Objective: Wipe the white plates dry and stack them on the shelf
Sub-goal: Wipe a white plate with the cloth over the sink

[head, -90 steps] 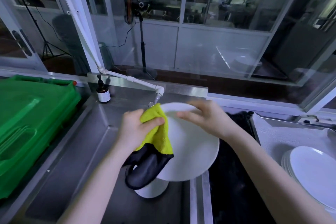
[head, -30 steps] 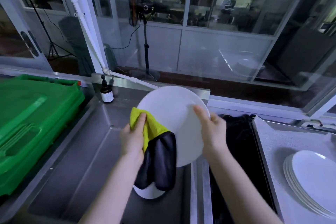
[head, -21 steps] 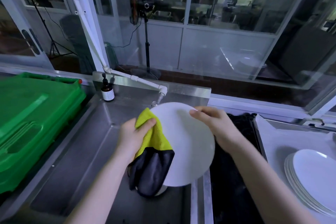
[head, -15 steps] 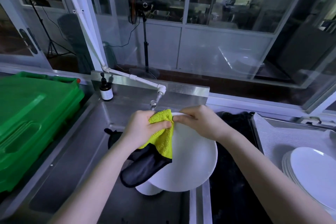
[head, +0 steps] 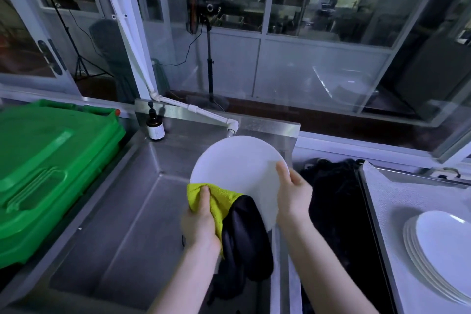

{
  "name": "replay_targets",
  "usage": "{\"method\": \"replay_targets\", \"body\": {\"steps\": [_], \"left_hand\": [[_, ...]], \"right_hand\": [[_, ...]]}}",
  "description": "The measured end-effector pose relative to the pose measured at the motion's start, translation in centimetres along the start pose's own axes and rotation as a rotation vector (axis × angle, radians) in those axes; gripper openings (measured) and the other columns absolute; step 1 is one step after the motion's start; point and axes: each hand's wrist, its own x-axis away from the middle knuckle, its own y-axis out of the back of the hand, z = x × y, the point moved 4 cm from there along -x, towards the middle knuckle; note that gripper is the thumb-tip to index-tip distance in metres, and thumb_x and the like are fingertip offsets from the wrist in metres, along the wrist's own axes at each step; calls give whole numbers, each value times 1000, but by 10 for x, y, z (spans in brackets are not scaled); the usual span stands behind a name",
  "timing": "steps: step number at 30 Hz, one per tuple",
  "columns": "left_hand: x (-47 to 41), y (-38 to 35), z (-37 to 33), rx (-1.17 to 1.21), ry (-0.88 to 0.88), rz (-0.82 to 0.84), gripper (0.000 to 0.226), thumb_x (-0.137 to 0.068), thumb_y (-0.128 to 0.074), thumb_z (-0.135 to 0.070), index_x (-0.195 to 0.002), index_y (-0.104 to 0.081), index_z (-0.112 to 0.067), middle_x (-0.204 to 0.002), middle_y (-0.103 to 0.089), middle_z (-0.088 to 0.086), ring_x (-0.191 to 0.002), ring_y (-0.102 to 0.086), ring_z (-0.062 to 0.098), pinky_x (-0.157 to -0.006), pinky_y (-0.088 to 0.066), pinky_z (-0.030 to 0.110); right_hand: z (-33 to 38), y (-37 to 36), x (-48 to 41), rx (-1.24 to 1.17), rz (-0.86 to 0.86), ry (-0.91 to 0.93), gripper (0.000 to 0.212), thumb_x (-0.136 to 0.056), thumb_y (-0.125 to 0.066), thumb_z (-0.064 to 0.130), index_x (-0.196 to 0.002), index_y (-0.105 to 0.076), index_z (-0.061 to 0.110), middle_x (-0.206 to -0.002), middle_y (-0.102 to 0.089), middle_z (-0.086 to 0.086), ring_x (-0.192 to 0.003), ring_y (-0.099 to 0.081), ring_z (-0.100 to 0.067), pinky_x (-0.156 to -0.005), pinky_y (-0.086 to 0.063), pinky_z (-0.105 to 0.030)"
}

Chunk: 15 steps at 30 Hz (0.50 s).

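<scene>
Nearest me, the left hand [head: 201,222] bunches a yellow and black cloth [head: 219,202] against the lower left edge of the white plate [head: 237,168], while the right hand [head: 293,196] pinches its right rim, thumb on the face. The plate is tipped up over the steel sink [head: 122,216]. It looks stiff, glazed and breakable, and probably slick when damp, so rim holds suit it. Off right, a stack of plates [head: 443,245] lies on a counter [head: 382,199]; I can't tell if that's the shelf
</scene>
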Motion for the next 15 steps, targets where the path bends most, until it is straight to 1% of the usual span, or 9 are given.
{"method": "replay_targets", "body": {"steps": [2, 3, 5, 7, 8, 9, 11, 13, 15], "left_hand": [[2, -3, 3, 27, 18, 7, 21, -87, -71, -36, -80, -65, -17, -79, -69, 0, -78, -67, 22, -76, -55, 36], [1, -2, 2, 4, 15, 13, 22, -87, -71, -37, -83, -65, -16, -81, -70, 2, -79, -67, 24, -78, -56, 37], [-7, 1, -4, -29, 0, 30, 27, -87, -72, -37, -89, -68, -10, -84, -70, 5, -79, -67, 25, -74, -56, 36], [-19, 4, -15, -46, -11, 70, 27, -86, -72, -35, -89, -68, -8, -83, -70, 4, -75, -66, 21, -65, -54, 29], [-25, 4, -22, -61, -10, 100, 27, -86, -72, -36, -88, -68, -9, -85, -71, 4, -76, -66, 21, -68, -55, 30], [-31, 5, -29, -76, -8, 125, 27, -86, -72, -36, -89, -68, -10, -88, -71, 5, -80, -67, 23, -75, -56, 34], [-42, 6, -43, -114, -1, 159, 28, -86, -72, -40, -89, -67, -12, -91, -71, 7, -84, -68, 24, -83, -56, 39], [-50, 6, -56, -148, 2, 192, 28, -85, -72, -42, -87, -66, -14, -88, -72, 6, -78, -68, 22, -72, -55, 35], [-54, 3, -68, -174, -4, 227, 29, -84, -72, -42, -90, -66, -14, -87, -72, 5, -75, -68, 19, -62, -52, 28]], "right_hand": [[-18, -2, 16, -87, -119, -103, 42, -96, -59, 36, -64, -55, 9, -50, -41, 16, -62, -35, -13, -57, -33, -27], [-24, -2, 20, -100, -125, -128, 40, -96, -57, 38, -65, -55, 13, -51, -44, 15, -62, -38, -13, -59, -35, -28], [-26, 0, 19, -79, 4, -137, 34, -98, -55, 37, -72, -54, 14, -65, -49, 4, -68, -41, -17, -62, -35, -31], [-15, 7, 16, 4, 237, -63, 23, -96, -60, 37, -87, -59, 15, -83, -59, 0, -75, -52, -17, -66, -42, -32], [-7, 14, 17, 86, 346, 41, 21, -93, -65, 38, -102, -63, 19, -97, -67, 4, -85, -62, -13, -74, -49, -32], [3, 22, 18, 198, 431, 194, 34, -89, -71, 39, -119, -63, 25, -113, -69, 10, -101, -65, -6, -86, -53, -29], [21, 36, 25, 473, 529, 594, 71, -80, -79, 40, -143, -50, 27, -144, -52, 15, -132, -48, 1, -109, -41, -23], [33, 39, 34, 818, 603, 1029, 87, -72, -87, 40, -147, -47, 22, -156, -39, 5, -148, -32, -13, -119, -31, -39], [38, 34, 42, 1068, 626, 1381, 73, -74, -87, 32, -139, -58, 19, -153, -45, -3, -147, -34, -29, -117, -31, -55]]}}
